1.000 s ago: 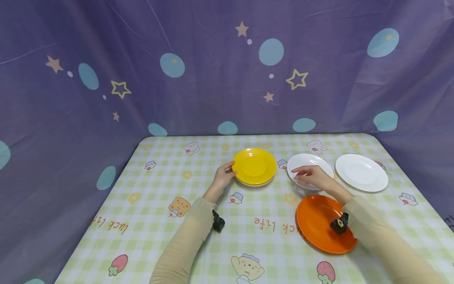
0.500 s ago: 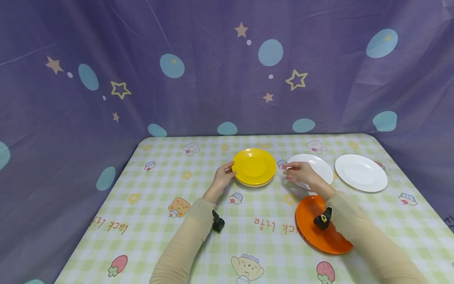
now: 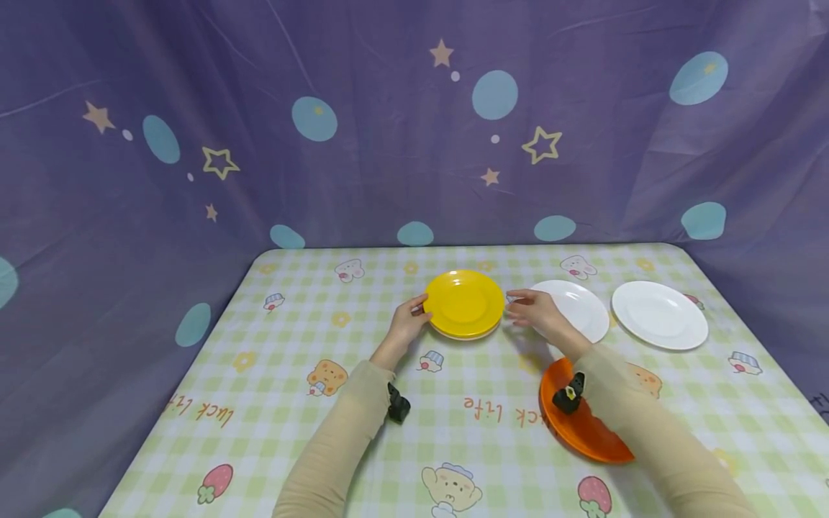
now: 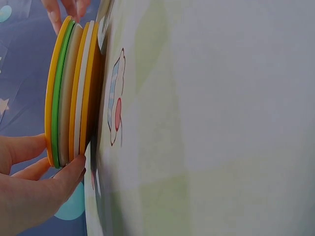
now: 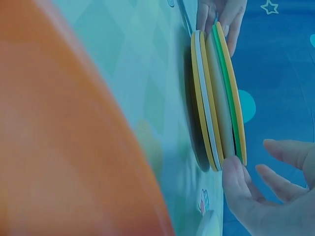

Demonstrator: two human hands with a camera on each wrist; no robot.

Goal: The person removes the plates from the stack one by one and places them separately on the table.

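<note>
Left hand [image 3: 406, 325] pinching plate stack [image 3: 464, 303], right hand [image 3: 532, 310] spread, seemingly touching, white plate [image 3: 583, 306] beside.

At the frame's centre a stack of plates [image 3: 464, 305] is flanked by the left hand [image 3: 406, 324] and right hand [image 3: 536, 311], with two single plates [image 3: 586, 308] [image 3: 659, 314] lying rightward and another plate [image 3: 579, 424] lower right.

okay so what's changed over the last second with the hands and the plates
The right hand left the nearer white plate and moved left to the right edge of the yellow plate stack, fingers open beside it. The left hand kept its hold on the stack's left edge. The orange plate and far white plate stayed put.
</note>
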